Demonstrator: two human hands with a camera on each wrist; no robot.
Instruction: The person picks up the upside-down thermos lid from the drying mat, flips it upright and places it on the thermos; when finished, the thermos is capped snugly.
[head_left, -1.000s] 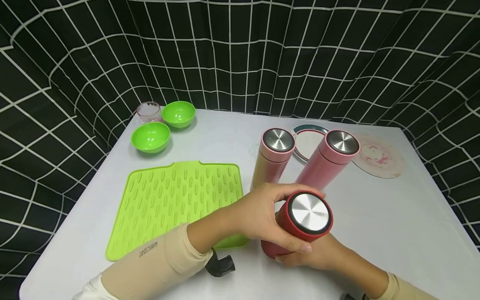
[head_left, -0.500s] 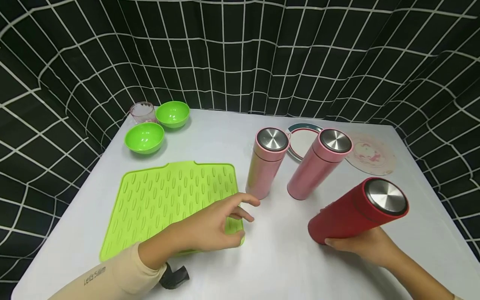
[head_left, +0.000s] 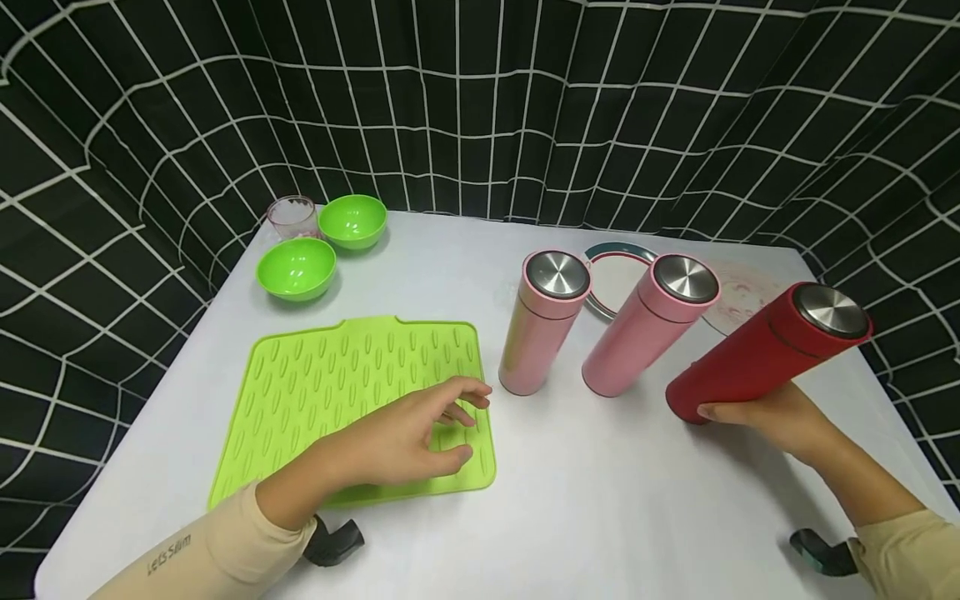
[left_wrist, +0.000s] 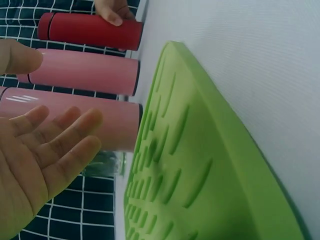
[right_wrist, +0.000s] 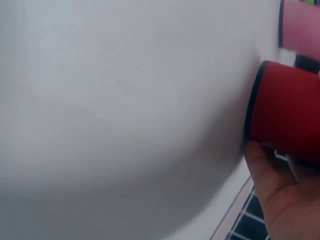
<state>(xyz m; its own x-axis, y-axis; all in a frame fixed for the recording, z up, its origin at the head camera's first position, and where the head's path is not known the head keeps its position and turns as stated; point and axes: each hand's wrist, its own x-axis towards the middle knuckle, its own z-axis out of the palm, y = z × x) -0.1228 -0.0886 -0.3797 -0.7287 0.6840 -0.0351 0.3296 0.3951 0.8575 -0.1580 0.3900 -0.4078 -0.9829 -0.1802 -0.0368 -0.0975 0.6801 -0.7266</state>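
Nearest, the left sleeve [head_left: 202,554] is showing small dark print, seemingly "Lets Slim", though it is reading blurry. The left hand [head_left: 408,433] is hovering with its grip loose and empty, fingers relaxed over the near right corner of the green mat [head_left: 337,392]. To the right, the right hand [head_left: 772,417] is gripping the red flask [head_left: 757,354] at its base, which is standing just at the white surface [head_left: 600,508], top tilting far-right. Bare surface is lying open along the near edge. Farther back, two pink flasks [head_left: 543,329] are standing upright, unlabelled, with a plate [head_left: 611,279] behind them. At the far left edge two green bowls [head_left: 296,268] are sitting beside a glass cup [head_left: 292,217].
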